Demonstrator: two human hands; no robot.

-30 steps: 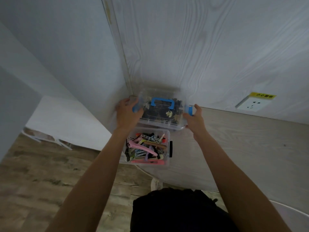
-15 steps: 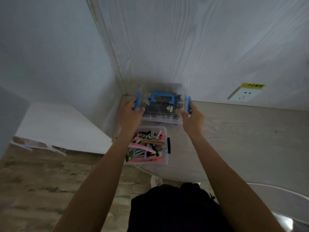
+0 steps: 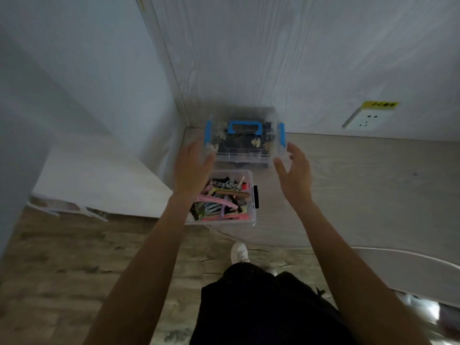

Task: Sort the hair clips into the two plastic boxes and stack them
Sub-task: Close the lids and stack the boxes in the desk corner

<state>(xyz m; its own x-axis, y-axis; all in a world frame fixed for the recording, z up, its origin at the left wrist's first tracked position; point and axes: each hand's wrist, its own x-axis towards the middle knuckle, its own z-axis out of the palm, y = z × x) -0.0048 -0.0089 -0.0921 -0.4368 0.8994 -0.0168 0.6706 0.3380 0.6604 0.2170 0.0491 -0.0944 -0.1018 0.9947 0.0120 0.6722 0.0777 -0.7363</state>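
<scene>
Lidded clear box (image 3: 245, 143) of dark clips, blurred, open box (image 3: 250, 195) of colourful clips (image 3: 220, 202), left hand (image 3: 193, 168) and right hand (image 3: 296, 170) spread, gripping nothing.

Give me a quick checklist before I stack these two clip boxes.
1. Clear plastic box with blue handle and latches has its lid on: ok.
2. Open clear plastic box of colourful hair clips has a lid on: not ok, none visible.
3. Clips sit below the open box's rim: cannot tell.
4. Left hand free: ok, fingers relaxed beside the lidded box.
5. Right hand free: ok, open and apart from the box.
6. Both boxes rest on the pale wood-grain tabletop: ok.
</scene>
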